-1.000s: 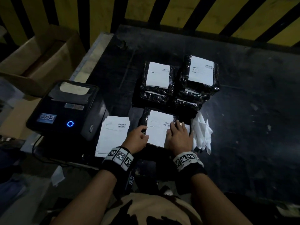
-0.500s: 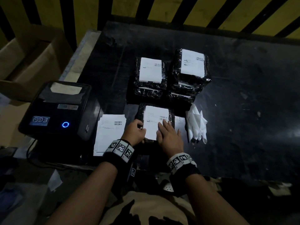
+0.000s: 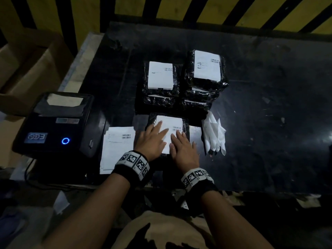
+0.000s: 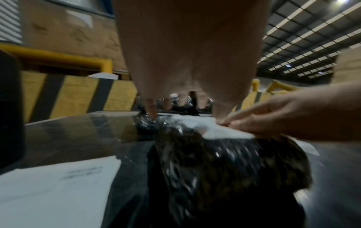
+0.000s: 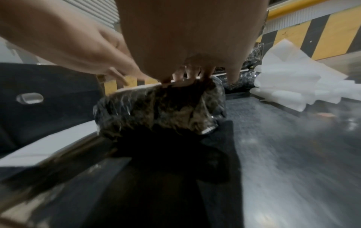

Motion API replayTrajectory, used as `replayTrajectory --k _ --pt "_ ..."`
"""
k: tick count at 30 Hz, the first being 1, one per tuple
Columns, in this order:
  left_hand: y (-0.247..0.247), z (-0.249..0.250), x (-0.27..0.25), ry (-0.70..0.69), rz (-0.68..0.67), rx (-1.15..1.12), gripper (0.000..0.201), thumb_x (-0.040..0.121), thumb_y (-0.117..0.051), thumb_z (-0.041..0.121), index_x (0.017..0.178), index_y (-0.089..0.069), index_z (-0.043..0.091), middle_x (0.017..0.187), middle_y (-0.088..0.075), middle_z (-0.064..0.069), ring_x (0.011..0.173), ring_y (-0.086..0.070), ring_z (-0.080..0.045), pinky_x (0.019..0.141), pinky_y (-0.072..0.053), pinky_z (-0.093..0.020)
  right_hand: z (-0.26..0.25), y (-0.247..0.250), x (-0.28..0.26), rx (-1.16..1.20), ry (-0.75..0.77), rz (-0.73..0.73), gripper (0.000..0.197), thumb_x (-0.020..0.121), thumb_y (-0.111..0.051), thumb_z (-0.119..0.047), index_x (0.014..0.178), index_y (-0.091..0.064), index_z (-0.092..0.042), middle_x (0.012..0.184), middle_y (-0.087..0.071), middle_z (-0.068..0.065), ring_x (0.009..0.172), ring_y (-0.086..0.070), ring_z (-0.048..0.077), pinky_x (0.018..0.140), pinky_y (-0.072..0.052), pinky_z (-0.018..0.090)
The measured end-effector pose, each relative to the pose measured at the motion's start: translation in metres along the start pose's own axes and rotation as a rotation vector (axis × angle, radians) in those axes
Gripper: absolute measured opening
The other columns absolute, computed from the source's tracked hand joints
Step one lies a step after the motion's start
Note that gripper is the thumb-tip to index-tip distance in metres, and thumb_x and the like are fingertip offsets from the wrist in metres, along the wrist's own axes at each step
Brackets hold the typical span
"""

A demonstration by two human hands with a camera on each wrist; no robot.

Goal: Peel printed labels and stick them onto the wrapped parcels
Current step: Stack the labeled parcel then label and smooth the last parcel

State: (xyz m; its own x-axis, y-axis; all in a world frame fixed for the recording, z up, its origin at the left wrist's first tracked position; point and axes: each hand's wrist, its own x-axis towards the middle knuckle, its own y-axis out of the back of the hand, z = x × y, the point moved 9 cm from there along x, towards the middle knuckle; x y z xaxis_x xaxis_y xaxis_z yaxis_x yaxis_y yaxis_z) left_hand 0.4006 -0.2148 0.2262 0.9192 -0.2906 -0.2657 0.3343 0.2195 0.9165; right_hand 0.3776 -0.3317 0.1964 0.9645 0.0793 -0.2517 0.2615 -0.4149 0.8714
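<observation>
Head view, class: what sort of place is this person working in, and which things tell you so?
Probably a warehouse packing station. A label printer sits beside loose printed labels, black wrapped parcels are stacked on the table, and a yellow-and-black striped barrier stands behind it.

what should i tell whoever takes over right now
Left hand and right hand: both open, fingers flat, pressing the label onto the near parcel.
Labelled parcels sit in two stacks behind it.
Printed labels lie beside the printer; peeled backings lie right of the parcel.
Left: finish smoothing, stack it. Unlabelled parcels: none visible.
</observation>
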Motion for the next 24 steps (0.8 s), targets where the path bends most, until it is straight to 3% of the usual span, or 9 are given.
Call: replayTrajectory --k 3,8,13,19,24 --pt "-0.027 -0.003 -0.004 -0.004 -0.107 0.046 0.052 0.102 -0.026 0.039 0.151 -0.012 0.035 0.161 0.006 0.013 0.148 0.005 -0.013 0.116 -0.012 -0.050 0.008 -0.004 -0.003 -0.040 0.002 -0.001 0.049 0.103 -0.023 -0.043 0.151 -0.022 -0.034 0.162 -0.005 -0.010 0.150 0.003 0.012 0.120 0.000 0.049" --pt "-0.031 -0.014 -0.010 0.046 -0.079 0.031 0.051 0.102 -0.023 0.040 0.151 -0.009 0.036 0.159 0.008 0.018 0.147 0.008 -0.008 0.116 -0.011 -0.051 0.037 -0.001 -0.010 -0.067 -0.132 0.009 0.050 0.102 -0.019 -0.049 0.151 -0.018 -0.039 0.163 -0.002 -0.005 0.150 0.009 0.017 0.120 0.004 0.050" --pt "-0.036 -0.016 -0.010 0.058 -0.055 -0.033 0.053 0.101 -0.026 0.044 0.151 -0.011 0.036 0.159 0.008 0.018 0.147 0.008 -0.007 0.116 -0.015 -0.052 0.010 0.001 -0.014 0.030 0.012 0.089 0.046 0.100 -0.034 -0.047 0.145 -0.038 -0.035 0.162 -0.013 -0.003 0.150 -0.003 0.019 0.121 -0.007 0.049" --pt "-0.038 -0.019 -0.009 0.051 -0.061 -0.053 0.055 0.099 -0.028 0.047 0.150 -0.012 0.037 0.159 0.008 0.018 0.147 0.009 -0.008 0.116 -0.015 -0.053 0.040 -0.006 -0.023 0.074 -0.128 0.078 0.041 0.098 -0.035 -0.053 0.138 -0.042 -0.048 0.163 -0.005 -0.003 0.150 0.008 0.017 0.119 0.000 0.051" --pt "-0.038 -0.018 -0.011 0.063 -0.067 -0.104 0.058 0.098 -0.033 0.050 0.151 -0.013 0.037 0.159 0.009 0.019 0.147 0.011 -0.007 0.116 -0.012 -0.053 0.047 0.015 -0.024 0.088 -0.177 0.157 0.034 0.097 -0.046 -0.042 0.130 -0.053 -0.036 0.162 -0.013 0.001 0.150 0.001 0.017 0.121 -0.003 0.048"
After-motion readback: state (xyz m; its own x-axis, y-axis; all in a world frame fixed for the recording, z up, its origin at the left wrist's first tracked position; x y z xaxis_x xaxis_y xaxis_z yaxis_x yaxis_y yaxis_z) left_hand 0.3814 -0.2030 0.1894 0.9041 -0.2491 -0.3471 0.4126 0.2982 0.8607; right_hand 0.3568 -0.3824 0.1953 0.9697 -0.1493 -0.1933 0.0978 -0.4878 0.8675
